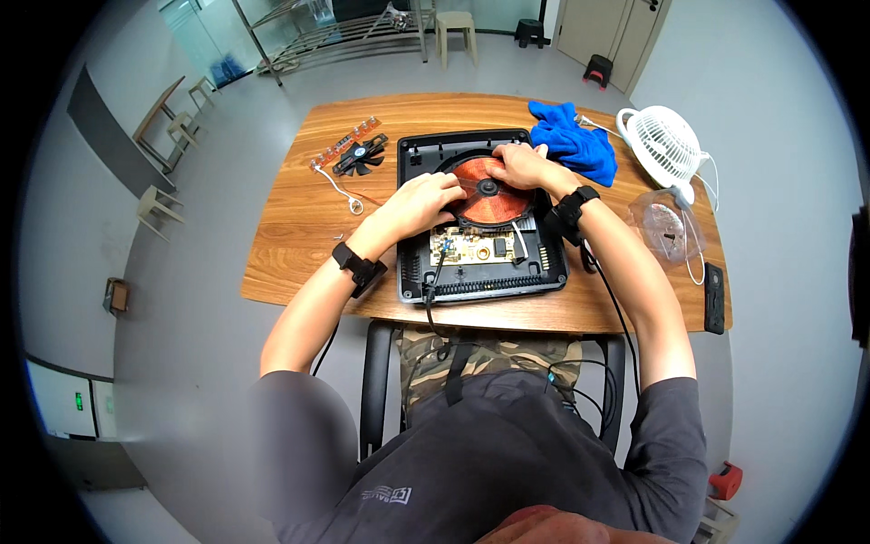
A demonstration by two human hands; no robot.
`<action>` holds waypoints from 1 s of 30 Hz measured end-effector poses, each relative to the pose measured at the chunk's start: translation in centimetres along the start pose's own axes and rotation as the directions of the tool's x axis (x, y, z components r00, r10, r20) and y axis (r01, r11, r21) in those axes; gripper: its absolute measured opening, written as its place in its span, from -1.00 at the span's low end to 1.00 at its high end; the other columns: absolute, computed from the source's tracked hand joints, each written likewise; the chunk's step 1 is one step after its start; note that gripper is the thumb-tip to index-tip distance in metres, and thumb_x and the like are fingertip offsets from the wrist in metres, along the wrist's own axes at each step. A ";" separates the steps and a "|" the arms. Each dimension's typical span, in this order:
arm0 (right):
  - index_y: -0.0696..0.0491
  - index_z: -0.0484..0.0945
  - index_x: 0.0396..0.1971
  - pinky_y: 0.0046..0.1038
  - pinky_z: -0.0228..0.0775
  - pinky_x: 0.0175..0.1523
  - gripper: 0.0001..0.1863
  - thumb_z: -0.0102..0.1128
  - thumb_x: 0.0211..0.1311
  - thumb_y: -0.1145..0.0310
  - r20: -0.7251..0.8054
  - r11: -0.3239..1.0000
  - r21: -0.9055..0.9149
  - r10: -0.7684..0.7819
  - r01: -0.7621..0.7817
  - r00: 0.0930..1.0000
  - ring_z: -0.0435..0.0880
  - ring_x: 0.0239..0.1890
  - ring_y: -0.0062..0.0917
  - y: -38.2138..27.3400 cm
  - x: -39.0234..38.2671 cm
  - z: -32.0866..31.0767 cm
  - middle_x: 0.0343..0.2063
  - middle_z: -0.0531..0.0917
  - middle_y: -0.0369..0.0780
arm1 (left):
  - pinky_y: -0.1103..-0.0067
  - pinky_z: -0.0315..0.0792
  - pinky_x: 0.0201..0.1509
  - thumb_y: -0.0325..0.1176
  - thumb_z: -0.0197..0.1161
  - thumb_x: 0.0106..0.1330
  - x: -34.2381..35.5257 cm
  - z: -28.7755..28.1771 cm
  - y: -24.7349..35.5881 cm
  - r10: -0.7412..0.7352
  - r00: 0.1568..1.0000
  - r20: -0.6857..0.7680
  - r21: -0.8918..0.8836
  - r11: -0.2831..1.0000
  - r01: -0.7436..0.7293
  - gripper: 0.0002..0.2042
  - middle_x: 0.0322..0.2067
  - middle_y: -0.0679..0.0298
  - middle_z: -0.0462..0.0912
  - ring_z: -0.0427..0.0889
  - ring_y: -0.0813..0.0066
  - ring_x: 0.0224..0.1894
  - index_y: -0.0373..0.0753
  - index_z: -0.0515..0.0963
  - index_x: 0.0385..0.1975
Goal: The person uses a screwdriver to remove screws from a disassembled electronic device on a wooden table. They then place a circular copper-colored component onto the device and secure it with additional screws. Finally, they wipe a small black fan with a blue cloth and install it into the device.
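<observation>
Grey flooring [199, 335] and pale walls surround a wood-grain table with curved edges [304, 245]; beyond its far side stand a silvery metal rack [340, 38] and a cream plastic stool [454, 32]. From the head view, a shallow, rectangular black plastic housing [555, 265] lies open on the table in front of the seated person. Within its outline, toward the far half, is a round, copper-red wound coil with a dark hub [494, 205]. On the near side of the coil, a tan circuit board with small components [464, 247] shows in the housing, and a black cord [430, 304] runs out over the near edge.

The left hand [424, 205] has its fingers bent, with the tips at the coil's left side. The right hand [526, 169] curls over the coil's upper right part. Both touch it, but whether either grips it firmly I cannot tell. Each wrist wears a black strap.

Left of the housing lie a small black bladed fan [362, 156], a narrow orange strip board [343, 146] and a white connector [355, 206]. To the right are a crumpled blue cloth [577, 145], a white caged fan [664, 143], a clear round plastic piece [662, 227] and an oblong black object [714, 299] near the table's edge.
</observation>
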State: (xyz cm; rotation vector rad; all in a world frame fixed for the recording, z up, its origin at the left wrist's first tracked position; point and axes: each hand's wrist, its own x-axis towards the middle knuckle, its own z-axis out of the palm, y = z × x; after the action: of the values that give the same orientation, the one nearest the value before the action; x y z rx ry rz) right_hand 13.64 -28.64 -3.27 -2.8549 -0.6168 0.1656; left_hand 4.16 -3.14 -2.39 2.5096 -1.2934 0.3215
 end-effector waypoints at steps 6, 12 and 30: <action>0.09 0.67 0.04 0.01 0.37 0.17 -0.48 0.19 0.40 -0.07 -0.042 0.998 0.060 -0.023 0.026 0.999 0.70 0.07 -0.06 -0.6 -0.7 -0.6 -0.08 0.76 0.00 | 0.33 0.54 0.05 -0.42 0.49 0.09 -0.1 -1.4 1.3 0.069 0.995 -0.076 0.004 0.998 -0.069 -0.63 -0.13 0.23 0.65 0.64 0.15 -0.05 -0.20 0.62 -0.07; 0.13 0.65 0.09 -0.08 0.45 0.08 -0.47 0.24 0.39 -0.02 -0.056 0.977 0.082 -0.193 0.197 0.980 0.70 0.04 -0.10 -1.4 -2.9 -1.6 -0.10 0.75 0.02 | 0.35 0.57 -0.01 -0.39 0.48 0.10 -2.3 -1.8 2.1 0.116 0.993 0.021 0.056 0.992 -0.117 -0.64 -0.13 0.26 0.63 0.66 0.19 -0.09 -0.19 0.60 -0.07; 0.32 0.49 0.22 -0.22 0.52 0.20 -0.54 0.03 0.50 0.32 0.051 0.893 0.382 -0.277 0.237 0.960 0.70 0.04 -0.07 0.1 -3.1 0.6 -0.03 0.68 0.21 | 0.37 0.55 0.05 -0.43 0.23 0.26 -2.4 -0.4 2.5 0.228 0.970 0.081 0.105 0.966 -0.236 -0.65 -0.06 0.24 0.57 0.65 0.25 -0.06 -0.19 0.51 0.08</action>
State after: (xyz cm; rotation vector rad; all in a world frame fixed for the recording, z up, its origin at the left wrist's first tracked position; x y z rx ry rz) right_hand 10.79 -29.91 -3.71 -2.3840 -0.8741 0.3491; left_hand 0.78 -2.55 -2.40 2.4829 -1.6454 0.3730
